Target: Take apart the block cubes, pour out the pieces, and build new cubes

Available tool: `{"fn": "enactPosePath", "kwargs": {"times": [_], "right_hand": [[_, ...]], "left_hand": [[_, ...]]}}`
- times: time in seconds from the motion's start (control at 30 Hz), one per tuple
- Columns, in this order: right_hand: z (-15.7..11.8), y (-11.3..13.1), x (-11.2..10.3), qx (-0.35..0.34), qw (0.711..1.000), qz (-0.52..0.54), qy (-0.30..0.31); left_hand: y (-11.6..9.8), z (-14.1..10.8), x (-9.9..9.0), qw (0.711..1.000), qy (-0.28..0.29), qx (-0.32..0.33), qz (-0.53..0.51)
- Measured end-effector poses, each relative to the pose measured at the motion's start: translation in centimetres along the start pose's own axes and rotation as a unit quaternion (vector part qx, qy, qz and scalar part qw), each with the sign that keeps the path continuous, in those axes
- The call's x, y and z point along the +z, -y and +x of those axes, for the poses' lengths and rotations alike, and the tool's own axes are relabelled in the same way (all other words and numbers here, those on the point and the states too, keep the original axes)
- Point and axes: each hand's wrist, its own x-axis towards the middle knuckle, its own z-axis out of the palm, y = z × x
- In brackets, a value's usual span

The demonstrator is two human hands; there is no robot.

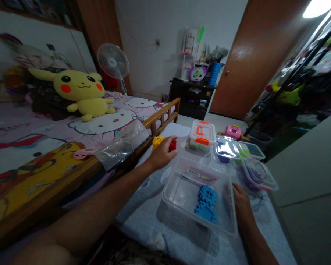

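Lying inside the open clear box (183, 191) are two blue blocks (207, 195), one against the other, toward its near right corner; the rest of its floor looks mostly bare. So the filling seems only partly done. Outside it, toward the desk's left edge, are a red block (173, 144) and a yellow block (157, 141), neither in the box. The left hand (162, 151) is curled round the red block, finger and thumb to either side of it. The right hand (241, 202) is at the box's right wall; whether it grips the wall cannot be told. Near the right edge of the desk (143, 217), clear tubs hold purple blocks (254, 176) and green pieces (245, 151), which look already grouped by colour. By the far edge, a box with orange latches (202, 131) stands lidded.
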Motion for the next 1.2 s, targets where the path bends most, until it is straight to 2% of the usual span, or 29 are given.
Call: {"fn": "enactPosePath", "kwargs": {"times": [0.07, 0.17, 0.27, 0.37, 0.5, 0.67, 1.2], "right_hand": [[0.0, 0.1, 0.0, -0.001, 1.000, 0.005, -0.001], [0.0, 0.1, -0.1, 0.007, 1.000, 0.009, -0.003], [0.0, -0.1, 0.1, 0.012, 1.000, 0.013, -0.002], [0.0, -0.3, 0.3, 0.011, 1.000, 0.012, -0.005], [0.0, -0.3, 0.3, 0.007, 1.000, 0.011, -0.006], [0.0, -0.1, 0.2, 0.007, 1.000, 0.015, -0.006], [0.1, 0.4, -0.1, 0.013, 1.000, 0.007, -0.009]], "left_hand": [[0.2, 3.0, -2.1, 0.988, 0.035, 0.042, 0.145], [0.5, 7.1, -3.5, 0.943, 0.154, 0.023, 0.295], [1.3, 9.3, -2.6, 0.904, 0.229, 0.006, 0.360], [2.2, 10.1, -1.1, 0.882, 0.263, -0.008, 0.390], [3.2, 10.3, -0.2, 0.863, 0.266, -0.013, 0.430], [3.5, 10.3, -0.6, 0.861, 0.262, -0.002, 0.435], [1.8, 10.4, -0.7, 0.848, 0.270, 0.009, 0.455]]}}
